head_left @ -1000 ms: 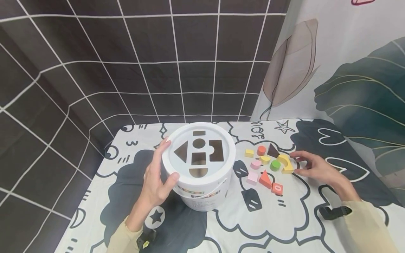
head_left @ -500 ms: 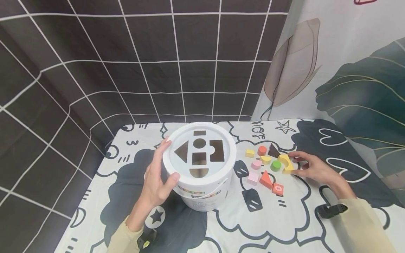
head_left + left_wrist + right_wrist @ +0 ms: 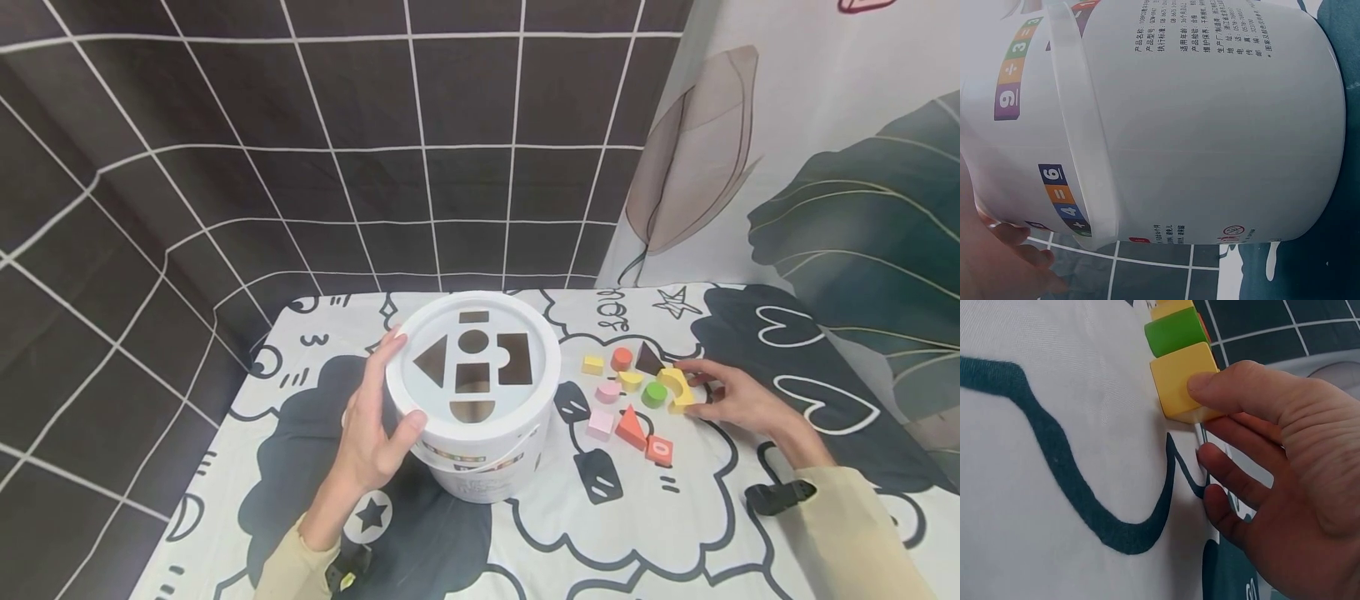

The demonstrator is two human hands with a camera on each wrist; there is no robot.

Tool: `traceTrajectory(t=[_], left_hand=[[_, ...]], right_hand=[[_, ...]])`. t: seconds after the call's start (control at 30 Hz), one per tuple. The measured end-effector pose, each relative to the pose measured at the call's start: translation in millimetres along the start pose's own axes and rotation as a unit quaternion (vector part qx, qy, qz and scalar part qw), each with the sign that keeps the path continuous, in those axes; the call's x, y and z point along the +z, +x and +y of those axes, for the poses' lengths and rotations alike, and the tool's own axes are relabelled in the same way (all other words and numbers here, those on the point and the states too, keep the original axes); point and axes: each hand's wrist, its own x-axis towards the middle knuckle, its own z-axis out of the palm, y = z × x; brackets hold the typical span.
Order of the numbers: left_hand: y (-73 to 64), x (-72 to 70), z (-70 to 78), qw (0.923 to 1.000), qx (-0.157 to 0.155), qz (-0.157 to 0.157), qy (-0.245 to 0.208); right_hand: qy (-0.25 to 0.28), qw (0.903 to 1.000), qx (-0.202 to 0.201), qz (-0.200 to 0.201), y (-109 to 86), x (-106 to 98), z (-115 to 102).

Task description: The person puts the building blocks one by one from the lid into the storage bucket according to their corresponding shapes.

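Observation:
A white bucket (image 3: 487, 483) stands in the middle, its lid (image 3: 433, 400) cut with shaped holes. My left hand (image 3: 367, 437) holds its left side, thumb on the front of the rim and fingers farther back. In the left wrist view, the printed bucket wall (image 3: 1210, 144) fills most of the picture. At the right end of a group of blocks lies a yellow arch block (image 3: 677, 387). My right hand (image 3: 738, 404) grips it between thumb and index finger. The right wrist view has the thumb on the end of the arch block (image 3: 1179, 378); the other fingers curl below.
Around the arch block lie a green cylinder (image 3: 655, 394), a dark triangle (image 3: 648, 358), a red triangle (image 3: 631, 427), a red numbered block (image 3: 659, 451), a pink block (image 3: 600, 423) and several small pieces. A dark gridded cloth (image 3: 360, 183) hangs behind the table.
My right hand has moved slightly left, and its thumb and index finger have come onto the ends of the yellow arch block. My left hand and the bucket stay in place.

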Motion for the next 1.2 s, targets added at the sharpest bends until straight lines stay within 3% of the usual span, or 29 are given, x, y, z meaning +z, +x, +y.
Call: traceTrajectory(t=[0.47,0.63,1.2], left_hand=[[-0.6,0.3,0.6,1.0000,0.004,0.002,-0.005],[-0.4,0.2,0.4,1.0000,0.003,0.003,-0.004],[0.0,1.2,-1.0,0.9999,0.012,0.005,-0.010]], right_hand=[[-0.020,0.9994,0.022,0.020,-3.1,-1.8,-1.5],[-0.015,0.9993,0.013,0.033,-6.3,-6.3,-5.9],[0.000,0.9943,-0.033,0.102,-9.7,-16.3,-51.1]])
